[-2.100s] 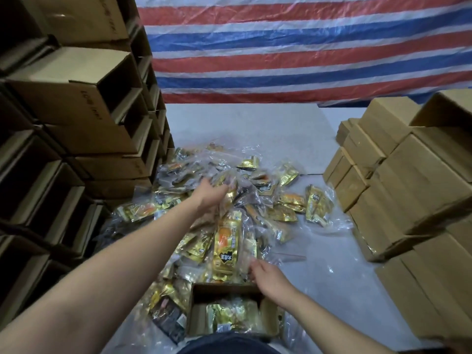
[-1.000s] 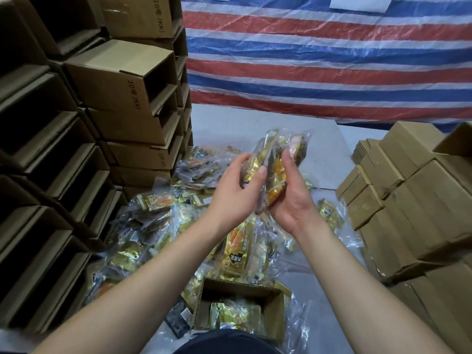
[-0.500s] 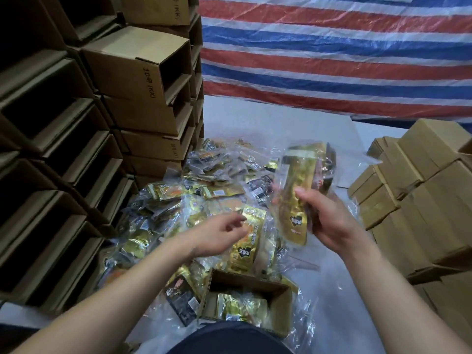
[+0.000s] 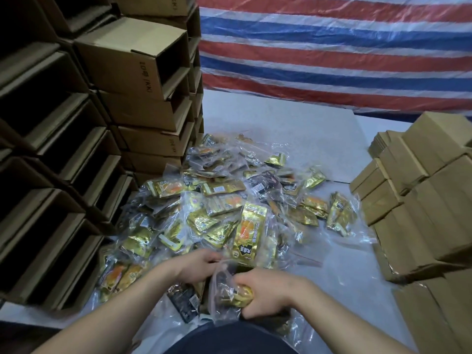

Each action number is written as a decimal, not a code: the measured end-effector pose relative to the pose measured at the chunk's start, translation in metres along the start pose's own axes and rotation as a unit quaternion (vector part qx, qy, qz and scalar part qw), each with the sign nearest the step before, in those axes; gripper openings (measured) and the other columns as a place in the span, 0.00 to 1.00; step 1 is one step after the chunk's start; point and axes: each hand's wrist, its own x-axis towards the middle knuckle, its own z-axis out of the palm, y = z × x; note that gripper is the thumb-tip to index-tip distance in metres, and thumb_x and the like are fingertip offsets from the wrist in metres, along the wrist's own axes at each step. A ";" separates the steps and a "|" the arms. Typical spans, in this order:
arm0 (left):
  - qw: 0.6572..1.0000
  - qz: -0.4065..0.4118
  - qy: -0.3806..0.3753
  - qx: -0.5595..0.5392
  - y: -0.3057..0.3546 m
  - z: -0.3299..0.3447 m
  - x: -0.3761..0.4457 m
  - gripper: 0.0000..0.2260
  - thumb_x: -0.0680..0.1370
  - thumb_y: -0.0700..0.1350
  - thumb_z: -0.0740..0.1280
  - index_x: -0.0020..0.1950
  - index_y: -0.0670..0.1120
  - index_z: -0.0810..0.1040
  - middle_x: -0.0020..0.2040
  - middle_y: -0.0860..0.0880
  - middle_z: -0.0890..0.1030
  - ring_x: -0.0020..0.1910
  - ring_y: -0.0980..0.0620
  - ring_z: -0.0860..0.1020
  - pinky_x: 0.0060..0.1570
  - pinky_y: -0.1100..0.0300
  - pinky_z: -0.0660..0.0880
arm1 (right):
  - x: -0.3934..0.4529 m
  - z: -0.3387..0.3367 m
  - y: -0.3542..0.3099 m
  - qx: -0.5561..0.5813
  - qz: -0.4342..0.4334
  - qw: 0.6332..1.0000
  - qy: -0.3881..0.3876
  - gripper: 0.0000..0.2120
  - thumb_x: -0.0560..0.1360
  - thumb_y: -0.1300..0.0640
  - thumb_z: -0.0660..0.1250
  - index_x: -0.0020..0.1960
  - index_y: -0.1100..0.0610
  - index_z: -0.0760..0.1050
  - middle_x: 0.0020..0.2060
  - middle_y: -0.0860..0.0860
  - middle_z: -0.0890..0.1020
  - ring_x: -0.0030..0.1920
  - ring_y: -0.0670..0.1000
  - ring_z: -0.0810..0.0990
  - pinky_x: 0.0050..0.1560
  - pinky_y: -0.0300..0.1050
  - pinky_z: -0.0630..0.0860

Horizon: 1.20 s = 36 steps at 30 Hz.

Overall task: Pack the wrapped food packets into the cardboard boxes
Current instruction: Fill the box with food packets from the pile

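Here, the right hand (image 4: 265, 295) curls tight around a gold packet in clear wrap (image 4: 231, 293), pressing it down toward the small open cardboard box (image 4: 203, 290) at the near edge of the bench (image 4: 293, 129). Only a sliver of that box shows; both hands cover most of it, so how full it is cannot be told. The left hand (image 4: 198, 264) lies just beside the right, over the box's far rim, its fingers bent among the plastic; whether it grips a packet or merely steadies the box cannot be made out.

The step in hand looks to be seating this packet in the box. To do it well, the loose clear wrap billowing above the right hand should be folded under, so it does not snag on the rim, and the packet laid flat, not bunched, leaving room for more. The left hand would serve best bracing the box wall against the push.

Beyond the hands, a wide heap of packets (image 4: 229, 200) spreads across the bench, one tall gold packet (image 4: 249, 232) standing out just past the box. Empty open boxes (image 4: 132, 57) are stacked on their sides at the left; closed boxes (image 4: 419, 208) are piled at the right. A red, white and blue striped tarpaulin (image 4: 332, 47) hangs behind.
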 end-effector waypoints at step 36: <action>0.999 0.019 0.040 0.005 -0.017 0.017 -0.006 0.13 0.84 0.54 0.60 0.58 0.50 0.81 0.52 0.44 0.83 0.43 0.52 0.78 0.51 0.51 0.76 | 0.016 0.029 -0.004 0.145 0.121 0.982 -0.031 0.23 0.81 0.39 0.53 0.53 0.54 0.79 0.54 0.55 0.81 0.54 0.56 0.79 0.52 0.46 0.71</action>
